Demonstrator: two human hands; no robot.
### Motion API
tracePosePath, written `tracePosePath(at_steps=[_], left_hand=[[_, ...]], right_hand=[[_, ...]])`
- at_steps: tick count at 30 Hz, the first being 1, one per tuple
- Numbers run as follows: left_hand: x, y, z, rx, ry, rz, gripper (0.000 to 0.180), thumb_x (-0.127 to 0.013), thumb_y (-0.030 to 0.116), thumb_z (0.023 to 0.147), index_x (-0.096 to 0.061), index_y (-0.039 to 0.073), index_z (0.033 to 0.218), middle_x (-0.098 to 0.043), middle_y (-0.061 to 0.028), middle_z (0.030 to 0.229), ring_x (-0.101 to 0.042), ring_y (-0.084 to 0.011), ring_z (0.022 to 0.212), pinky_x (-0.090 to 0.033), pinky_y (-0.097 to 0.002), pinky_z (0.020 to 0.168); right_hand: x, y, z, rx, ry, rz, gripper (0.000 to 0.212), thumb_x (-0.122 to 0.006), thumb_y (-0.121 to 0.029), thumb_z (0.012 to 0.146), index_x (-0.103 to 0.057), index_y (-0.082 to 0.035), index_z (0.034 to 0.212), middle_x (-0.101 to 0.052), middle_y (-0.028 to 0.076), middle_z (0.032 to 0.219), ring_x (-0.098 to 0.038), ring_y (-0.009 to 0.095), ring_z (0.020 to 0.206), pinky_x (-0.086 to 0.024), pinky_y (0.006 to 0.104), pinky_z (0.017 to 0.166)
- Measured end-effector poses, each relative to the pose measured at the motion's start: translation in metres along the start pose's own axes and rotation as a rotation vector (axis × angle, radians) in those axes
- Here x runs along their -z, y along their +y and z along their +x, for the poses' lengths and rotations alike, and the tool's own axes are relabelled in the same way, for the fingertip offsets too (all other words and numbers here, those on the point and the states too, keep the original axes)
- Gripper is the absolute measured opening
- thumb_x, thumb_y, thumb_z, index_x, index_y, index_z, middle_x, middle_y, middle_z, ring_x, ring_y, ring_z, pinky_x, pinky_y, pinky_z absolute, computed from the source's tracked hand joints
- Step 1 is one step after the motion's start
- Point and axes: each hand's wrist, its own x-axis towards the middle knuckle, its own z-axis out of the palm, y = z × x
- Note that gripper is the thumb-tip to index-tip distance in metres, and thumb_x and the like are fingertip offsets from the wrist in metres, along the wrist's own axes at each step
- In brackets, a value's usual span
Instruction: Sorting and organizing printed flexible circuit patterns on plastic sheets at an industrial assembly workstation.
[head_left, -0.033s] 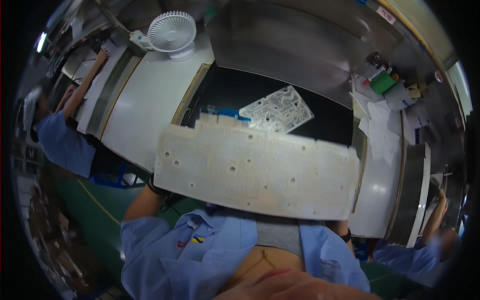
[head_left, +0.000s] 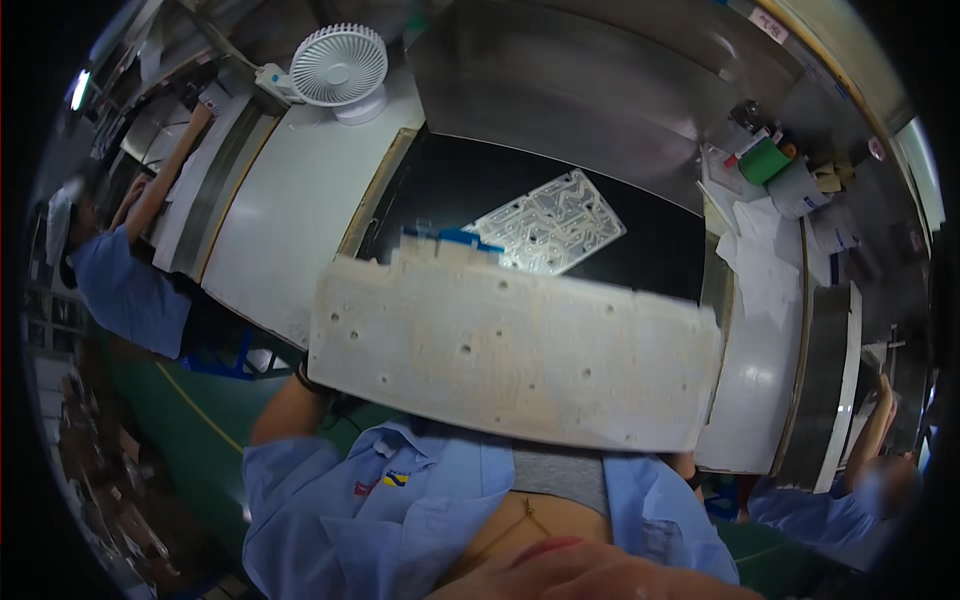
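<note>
A large flat whitish panel (head_left: pixel 555 370) with several small holes is held up, tilted, in front of my chest. My left arm, with a dark band at the wrist, reaches its left end; my left hand is hidden behind it. By the lower right corner, only a bit of my right hand (head_left: pixel 683 464) shows, its fingers covered by the panel. The panel hangs between both hands. At its top left edge is a blue strip (head_left: pixel 465 238) with a clear piece beside it. Beyond lies a translucent sheet with silvery traces (head_left: pixel 550 220), on a black work surface (head_left: pixel 470 165).
A white fan (head_left: pixel 340 68) stands on the pale left bench (head_left: pixel 280 190). White papers (head_left: pixel 765 255) and a green roll (head_left: pixel 765 160) are at the right. A metal wall rises at the back. Co-workers sit at the left (head_left: pixel 130 285) and right (head_left: pixel 825 515).
The panel's lower edge has dropped slightly toward me. A little more of my right hand shows below its right corner. The sheet with silvery traces lies as before.
</note>
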Motion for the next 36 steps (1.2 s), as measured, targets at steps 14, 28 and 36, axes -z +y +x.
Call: tracePosePath(at_steps=[14, 28, 36], left_hand=[[-0.026, 0.041, 0.012, 0.156, -0.256, 0.221, 0.069, -0.021, 0.057, 0.095, -0.049, 0.001, 0.124, -0.061, -0.0079, 0.108, -0.058, -0.0111, 0.096, -0.048, -0.026, 0.081], [-0.044, 0.104, 0.029, -0.175, -0.169, 0.853, 0.041, -0.042, 0.034, 0.098, -0.058, 0.0, 0.113, -0.062, -0.0082, 0.102, -0.058, -0.0143, 0.095, -0.046, -0.0281, 0.084], [-0.066, 0.156, 0.235, -0.734, -0.326, 2.273, 0.026, -0.058, 0.016, 0.081, -0.059, 0.001, 0.102, -0.064, -0.015, 0.098, -0.057, -0.0303, 0.105, -0.036, -0.0404, 0.101]], right_hand=[[-0.149, -0.141, 0.164, 0.32, -0.842, -1.219, 0.04, -0.062, -0.013, 0.087, -0.052, -0.002, 0.124, -0.06, 0.011, 0.115, -0.056, 0.016, 0.106, -0.044, 0.0291, 0.093], [-0.25, -0.031, 0.246, 0.724, -1.426, -1.984, 0.073, -0.072, -0.049, 0.067, -0.05, 0.002, 0.115, -0.052, 0.017, 0.113, -0.057, 0.032, 0.098, -0.046, 0.0383, 0.086], [-0.241, -0.029, 0.239, 0.779, -1.398, -1.933, 0.079, -0.076, -0.051, 0.06, -0.05, 0.001, 0.114, -0.051, 0.015, 0.112, -0.052, 0.031, 0.103, -0.045, 0.0395, 0.087]])
